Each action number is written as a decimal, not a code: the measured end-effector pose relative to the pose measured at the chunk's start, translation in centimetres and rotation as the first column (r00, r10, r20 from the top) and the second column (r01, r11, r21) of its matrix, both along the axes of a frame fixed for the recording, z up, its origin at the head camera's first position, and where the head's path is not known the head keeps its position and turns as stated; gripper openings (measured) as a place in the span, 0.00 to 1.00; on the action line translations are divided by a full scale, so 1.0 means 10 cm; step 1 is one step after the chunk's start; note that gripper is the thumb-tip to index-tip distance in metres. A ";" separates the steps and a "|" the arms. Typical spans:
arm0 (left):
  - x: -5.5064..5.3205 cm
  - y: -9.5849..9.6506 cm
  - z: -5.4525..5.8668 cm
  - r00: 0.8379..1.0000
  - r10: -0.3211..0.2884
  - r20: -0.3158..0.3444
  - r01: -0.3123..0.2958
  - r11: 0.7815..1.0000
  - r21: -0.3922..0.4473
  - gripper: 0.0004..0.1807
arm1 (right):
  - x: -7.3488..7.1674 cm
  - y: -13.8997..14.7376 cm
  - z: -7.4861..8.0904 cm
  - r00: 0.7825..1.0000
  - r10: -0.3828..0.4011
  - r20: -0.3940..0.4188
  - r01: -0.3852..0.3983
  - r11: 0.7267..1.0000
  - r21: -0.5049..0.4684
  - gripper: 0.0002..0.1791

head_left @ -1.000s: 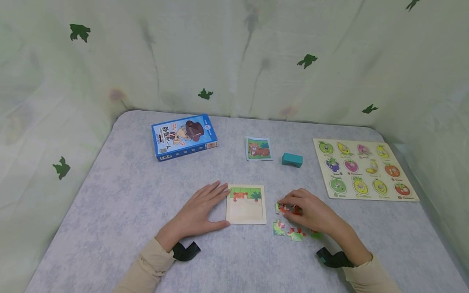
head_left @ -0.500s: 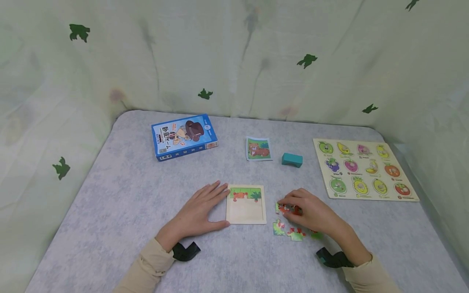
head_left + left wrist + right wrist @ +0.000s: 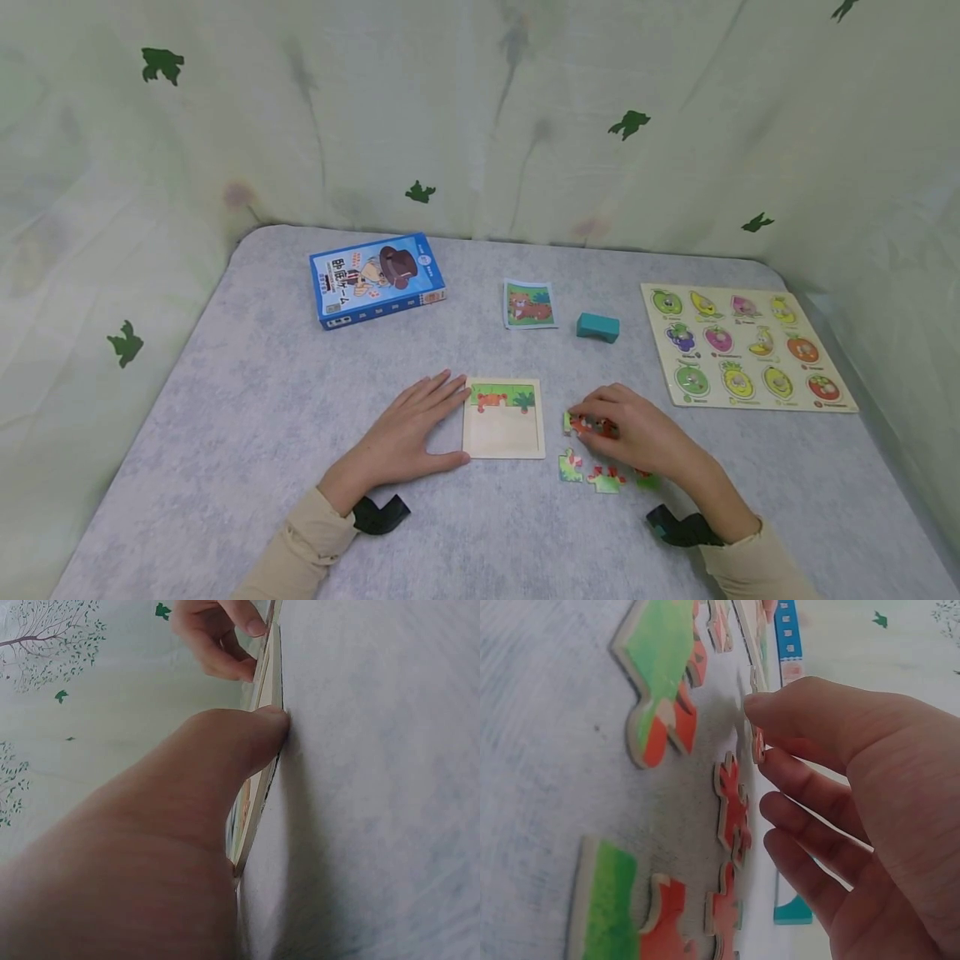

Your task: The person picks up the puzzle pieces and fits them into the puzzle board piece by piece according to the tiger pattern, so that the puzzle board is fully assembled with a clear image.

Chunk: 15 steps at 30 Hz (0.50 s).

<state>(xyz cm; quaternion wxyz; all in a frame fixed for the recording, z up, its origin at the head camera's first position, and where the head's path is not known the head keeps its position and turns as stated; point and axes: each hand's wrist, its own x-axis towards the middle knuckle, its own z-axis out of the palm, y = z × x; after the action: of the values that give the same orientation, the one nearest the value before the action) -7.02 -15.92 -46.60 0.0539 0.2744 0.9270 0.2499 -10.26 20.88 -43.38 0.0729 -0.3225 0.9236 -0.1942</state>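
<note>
A square wooden puzzle tray (image 3: 502,437) lies in the middle of the table, its top row filled with green and orange bear pieces. My left hand (image 3: 405,433) rests spread at its left side, fingertips at the upper left and thumb against the lower left corner. To the right of the tray, my right hand (image 3: 633,427) pinches a red-and-green puzzle piece (image 3: 758,742) between thumb and forefinger. Several other pieces lie around and under that hand, such as a green-and-pink puzzle piece (image 3: 570,468) and a red-and-green one (image 3: 606,481). My right hand partly covers the rest.
Behind the tray lies a bear picture card (image 3: 529,305), with a teal block (image 3: 597,327) to its right. A blue game box (image 3: 377,279) sits at the back left. A fruit puzzle board (image 3: 750,348) lies at the right. A pale curtain (image 3: 480,117) hangs behind the table.
My right hand and the pinched piece have shifted very slightly upward, the piece now showing a little tilted. The left hand and the tray have stayed put.
</note>
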 end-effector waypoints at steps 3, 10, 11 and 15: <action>0.00 0.00 0.00 1.000 -0.001 -0.002 0.001 1.000 -0.003 0.51 | -0.01 -0.01 0.02 1.000 0.005 -0.007 -0.005 1.000 -0.004 0.17; 0.00 0.00 0.01 1.000 0.003 0.001 -0.003 1.000 -0.006 0.51 | -0.04 -0.06 0.06 1.000 0.013 -0.008 -0.013 1.000 -0.019 0.17; 0.00 0.00 0.01 1.000 0.004 0.002 -0.004 1.000 -0.005 0.51 | -0.04 -0.07 0.06 1.000 0.017 -0.013 -0.017 1.000 -0.022 0.17; 0.01 0.00 0.01 1.000 0.004 0.003 -0.004 1.000 -0.001 0.51 | -0.05 -0.12 0.07 0.999 0.034 -0.035 -0.035 0.999 -0.032 0.17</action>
<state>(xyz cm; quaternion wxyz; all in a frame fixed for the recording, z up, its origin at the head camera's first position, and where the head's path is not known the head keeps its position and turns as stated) -6.96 -15.89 -46.51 0.0552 0.2723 0.9275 0.2500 -10.77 19.73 -42.64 0.0549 -0.3428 0.9157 -0.2023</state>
